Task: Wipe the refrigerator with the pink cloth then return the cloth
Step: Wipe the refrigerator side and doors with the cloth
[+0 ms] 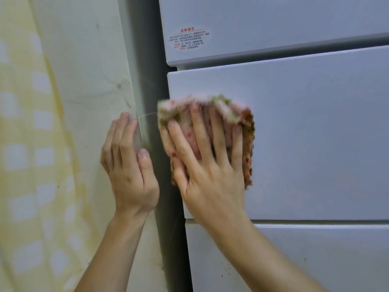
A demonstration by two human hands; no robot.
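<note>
While a person's right hand (210,165) presses the pink cloth (185,131) flat against the white refrigerator (315,133), the left hand (128,169) rests on the pale wall (88,70) just beside the appliance. The right grip is apart: four fingers and the thumb lie splayed and straight over the cloth, pinning it to the upper left part of the middle door panel. The cloth, a fuzzy pink with green and orange-brown patches, is bunched under the palm, and its edges show blurred above the fingertips and to the right of the little finger. The left grip is likewise apart and holds nothing, its fingers straight and laid together against the wall's edge, with the thumb at the corner that borders the dark gap (151,70) between wall and refrigerator. On the upper door, a label (189,40) printed in red and dark characters sits near the left edge; the print is too small to read. A yellow and white checked covering (25,144) hangs at far left.
</note>
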